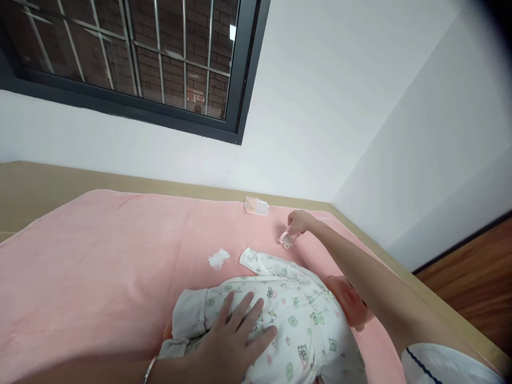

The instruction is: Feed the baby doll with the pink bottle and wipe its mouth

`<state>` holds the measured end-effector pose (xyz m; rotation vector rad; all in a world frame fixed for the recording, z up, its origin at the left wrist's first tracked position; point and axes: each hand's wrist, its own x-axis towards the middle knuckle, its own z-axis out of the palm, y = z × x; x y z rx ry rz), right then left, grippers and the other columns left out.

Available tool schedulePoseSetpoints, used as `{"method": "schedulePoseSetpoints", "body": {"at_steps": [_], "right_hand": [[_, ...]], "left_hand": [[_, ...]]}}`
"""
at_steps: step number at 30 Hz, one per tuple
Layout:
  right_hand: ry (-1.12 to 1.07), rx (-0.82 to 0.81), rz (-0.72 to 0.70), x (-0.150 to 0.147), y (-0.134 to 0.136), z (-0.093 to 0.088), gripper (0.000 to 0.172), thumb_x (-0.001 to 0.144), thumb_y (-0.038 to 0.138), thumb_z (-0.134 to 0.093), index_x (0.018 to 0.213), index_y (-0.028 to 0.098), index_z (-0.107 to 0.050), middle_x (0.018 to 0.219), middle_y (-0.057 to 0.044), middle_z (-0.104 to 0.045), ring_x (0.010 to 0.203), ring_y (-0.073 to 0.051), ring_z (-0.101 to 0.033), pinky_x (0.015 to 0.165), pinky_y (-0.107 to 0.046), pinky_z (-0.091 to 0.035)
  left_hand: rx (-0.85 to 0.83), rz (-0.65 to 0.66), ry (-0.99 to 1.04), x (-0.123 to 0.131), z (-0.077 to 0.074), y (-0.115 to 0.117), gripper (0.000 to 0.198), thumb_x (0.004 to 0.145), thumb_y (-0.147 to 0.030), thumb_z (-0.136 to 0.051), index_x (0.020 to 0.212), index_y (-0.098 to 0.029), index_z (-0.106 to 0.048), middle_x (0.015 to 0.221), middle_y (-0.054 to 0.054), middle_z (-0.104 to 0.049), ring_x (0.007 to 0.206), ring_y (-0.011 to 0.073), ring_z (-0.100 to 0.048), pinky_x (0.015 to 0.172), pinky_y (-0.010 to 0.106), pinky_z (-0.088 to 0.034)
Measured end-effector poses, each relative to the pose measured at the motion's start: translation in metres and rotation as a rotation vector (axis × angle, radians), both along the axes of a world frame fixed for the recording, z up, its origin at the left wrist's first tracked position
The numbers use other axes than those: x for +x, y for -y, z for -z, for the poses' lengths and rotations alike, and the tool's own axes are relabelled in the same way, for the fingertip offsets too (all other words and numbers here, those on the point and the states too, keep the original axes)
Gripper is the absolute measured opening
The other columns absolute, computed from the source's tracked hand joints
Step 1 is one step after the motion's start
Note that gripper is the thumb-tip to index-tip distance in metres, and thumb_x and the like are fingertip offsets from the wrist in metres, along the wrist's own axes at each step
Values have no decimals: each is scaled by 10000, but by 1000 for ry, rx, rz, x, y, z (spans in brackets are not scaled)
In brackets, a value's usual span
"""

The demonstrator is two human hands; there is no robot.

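Observation:
A baby doll (296, 314) in a white outfit printed with small green and pink figures lies on a pink mat (132, 256). Its head is at the right, partly behind my right forearm. My left hand (236, 336) rests flat on the outfit with the fingers spread. Beyond the doll, my right hand (300, 221) is closed on a small pink and clear bottle-like object (287, 239), low over the mat. The fingers cover part of that object, so its exact kind does not show. A crumpled white tissue (219, 258) lies left of the outfit's sleeve.
A clear and white packet or container (256, 206) lies at the mat's far edge. Around the mat runs a tan surface (48, 176) that meets a white wall (304, 106). A dark-framed barred window (244, 69) is at the upper left, and brown wood panelling (476, 272) at the right.

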<state>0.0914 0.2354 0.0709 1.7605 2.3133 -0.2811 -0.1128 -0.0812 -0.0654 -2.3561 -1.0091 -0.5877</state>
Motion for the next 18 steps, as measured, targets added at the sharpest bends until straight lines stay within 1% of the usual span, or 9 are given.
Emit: {"method": "schedulePoseSetpoints", "body": {"at_steps": [2,4,7,10,14,18], "right_hand": [[9,-25,6,-1,1,-4,443,525,217,-753,956,160,-667,947,-54,-685,611,-179,-653,504,-280,-534],[16,-51,7,-1,2,-7,436,546,243,-759,963,153,-667,937,-69,-681,620,-189,-650,497,-296,-539],[7,-54,-13,-1,2,-7,427,562,270,-760,964,157,-674,980,-79,-673,647,-194,-655,502,-301,-549],[5,-30,-43,0,2,-5,402,539,232,-756,924,149,-678,1000,-81,-666,655,-205,-664,517,-308,-557],[-10,-31,-34,4,5,-1,385,539,222,-749,900,138,-644,1012,-92,-650,677,-213,-668,497,-301,-557],[-20,-40,-23,11,9,-2,376,532,225,-756,868,146,-607,1031,-87,-635,717,-209,-660,477,-283,-548]], "left_hand": [[31,2,-6,0,-1,-1,495,922,-409,-501,1405,-305,-465,1336,126,-584,1285,365,-463,1153,647,50],[60,3,-7,0,0,-2,471,939,-424,-481,1396,-306,-475,1314,129,-597,1267,360,-480,1152,653,48],[62,-4,3,1,5,-4,472,950,-434,-459,1406,-313,-458,1333,131,-584,1281,365,-469,1153,655,28],[62,-7,13,1,12,-4,483,956,-460,-431,1418,-320,-434,1372,134,-556,1311,376,-442,1152,655,0],[38,-16,9,0,18,-4,520,941,-395,-461,1451,-322,-392,1412,140,-524,1339,388,-416,1147,667,-14],[26,-20,-7,0,20,-3,545,931,-360,-478,1465,-324,-377,1429,141,-511,1349,391,-411,1146,673,-10]]}}
